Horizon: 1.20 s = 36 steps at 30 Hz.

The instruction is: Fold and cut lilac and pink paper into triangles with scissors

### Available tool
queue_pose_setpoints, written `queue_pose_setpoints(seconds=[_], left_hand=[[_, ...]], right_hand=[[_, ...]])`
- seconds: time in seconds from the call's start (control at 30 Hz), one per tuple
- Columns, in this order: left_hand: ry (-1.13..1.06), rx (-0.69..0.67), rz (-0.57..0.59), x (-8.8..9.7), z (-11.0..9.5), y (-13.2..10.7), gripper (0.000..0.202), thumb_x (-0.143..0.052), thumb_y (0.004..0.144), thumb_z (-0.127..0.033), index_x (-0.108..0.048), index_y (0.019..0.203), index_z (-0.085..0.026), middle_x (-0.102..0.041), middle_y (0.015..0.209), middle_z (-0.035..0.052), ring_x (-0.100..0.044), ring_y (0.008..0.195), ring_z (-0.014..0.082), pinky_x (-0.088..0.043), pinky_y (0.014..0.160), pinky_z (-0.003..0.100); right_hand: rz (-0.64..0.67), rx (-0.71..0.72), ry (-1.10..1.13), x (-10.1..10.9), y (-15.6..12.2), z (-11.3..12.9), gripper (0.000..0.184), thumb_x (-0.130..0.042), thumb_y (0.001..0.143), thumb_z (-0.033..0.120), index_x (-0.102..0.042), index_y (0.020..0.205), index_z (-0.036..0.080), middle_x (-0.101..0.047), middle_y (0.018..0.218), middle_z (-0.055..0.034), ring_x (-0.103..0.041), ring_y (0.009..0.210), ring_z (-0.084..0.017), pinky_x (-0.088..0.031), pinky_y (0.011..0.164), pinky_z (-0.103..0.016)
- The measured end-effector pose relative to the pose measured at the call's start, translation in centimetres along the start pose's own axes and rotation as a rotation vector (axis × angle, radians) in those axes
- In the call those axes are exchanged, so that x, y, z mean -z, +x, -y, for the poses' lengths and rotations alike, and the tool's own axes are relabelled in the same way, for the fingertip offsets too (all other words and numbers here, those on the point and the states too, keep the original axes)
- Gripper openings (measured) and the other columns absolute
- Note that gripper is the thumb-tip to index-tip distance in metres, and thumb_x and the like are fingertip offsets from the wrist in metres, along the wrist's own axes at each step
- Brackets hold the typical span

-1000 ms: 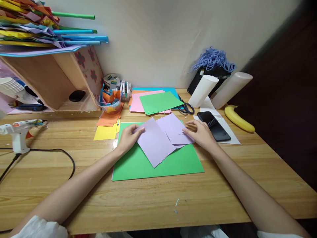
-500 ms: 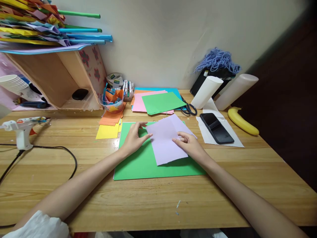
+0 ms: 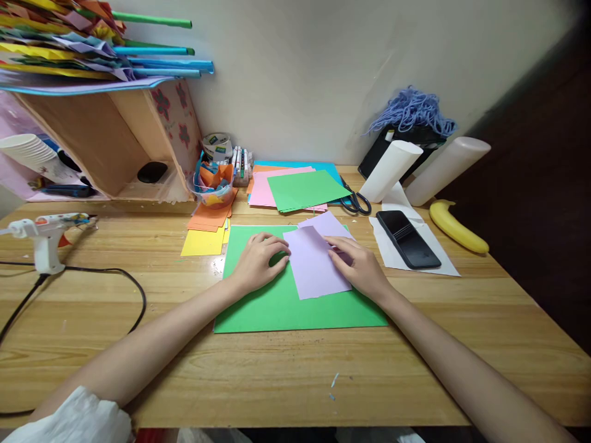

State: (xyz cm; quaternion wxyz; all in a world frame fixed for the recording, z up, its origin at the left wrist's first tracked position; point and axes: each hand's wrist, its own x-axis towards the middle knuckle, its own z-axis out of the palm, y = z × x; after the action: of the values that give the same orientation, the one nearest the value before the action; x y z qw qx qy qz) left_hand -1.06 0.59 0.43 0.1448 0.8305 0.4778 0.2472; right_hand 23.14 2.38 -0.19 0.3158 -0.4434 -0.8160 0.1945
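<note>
A light purple sheet of paper (image 3: pixel 314 264) is tilted over a large green sheet (image 3: pixel 263 311) lying on the table. Behind it another purple piece (image 3: pixel 330 223) shows at its upper right. My left hand (image 3: pixel 261 261) is curled at the purple sheet's left edge, with fingertips and thumb tip against it. At the right edge my right hand (image 3: pixel 357 267) holds the same sheet, its thumb on the near face and its fingers higher up. The right fingers partly hide where the two purple pieces meet.
Behind lie green paper (image 3: pixel 307 189), pink paper (image 3: pixel 261 187) and black scissors (image 3: pixel 355 204). To the right are a phone (image 3: pixel 409 240) and a banana (image 3: pixel 458 227). Orange and yellow slips (image 3: pixel 203 242) and a corded glue gun (image 3: pixel 48 240) are on the left.
My left hand has moved in to the purple sheet's edge and its fingers have curled. My right hand has shifted slightly, with its fingers straighter, and the sheet has turned more upright.
</note>
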Motion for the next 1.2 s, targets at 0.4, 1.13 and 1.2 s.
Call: queue_pose_setpoints(seconds=[0.4,1.13,1.2], left_hand=[[-0.082,0.121,-0.109,-0.1,-0.08,-0.06,0.019,-0.041,0.086,-0.023,-0.057,0.096,-0.018,-0.056,0.102,0.0065,-0.056,0.092,0.0163,-0.046,0.081,0.031],[0.152,-0.137,0.136,-0.74,-0.13,-0.13,0.043,-0.032,0.089,-0.022,-0.039,0.132,-0.016,-0.039,0.139,0.0087,-0.033,0.13,0.0185,-0.021,0.11,0.043],[0.156,-0.141,0.134,-0.75,-0.15,-0.15,0.043,-0.032,0.09,-0.022,-0.039,0.131,-0.016,-0.039,0.139,0.009,-0.034,0.129,0.0184,-0.021,0.11,0.043]], right_hand=[[0.171,0.292,-0.05,-0.03,-0.43,0.24,0.035,-0.045,0.085,0.012,-0.057,0.114,0.027,-0.059,0.119,-0.0042,-0.055,0.109,-0.019,-0.049,0.09,-0.04],[0.254,0.365,-0.061,0.16,-0.25,0.35,0.028,-0.045,0.086,0.017,-0.06,0.108,0.026,-0.062,0.115,-0.0044,-0.055,0.109,-0.019,-0.048,0.091,-0.039],[0.259,0.371,-0.067,0.17,-0.26,0.32,0.028,-0.045,0.086,0.017,-0.06,0.108,0.027,-0.062,0.116,-0.0041,-0.055,0.109,-0.019,-0.048,0.091,-0.039]])
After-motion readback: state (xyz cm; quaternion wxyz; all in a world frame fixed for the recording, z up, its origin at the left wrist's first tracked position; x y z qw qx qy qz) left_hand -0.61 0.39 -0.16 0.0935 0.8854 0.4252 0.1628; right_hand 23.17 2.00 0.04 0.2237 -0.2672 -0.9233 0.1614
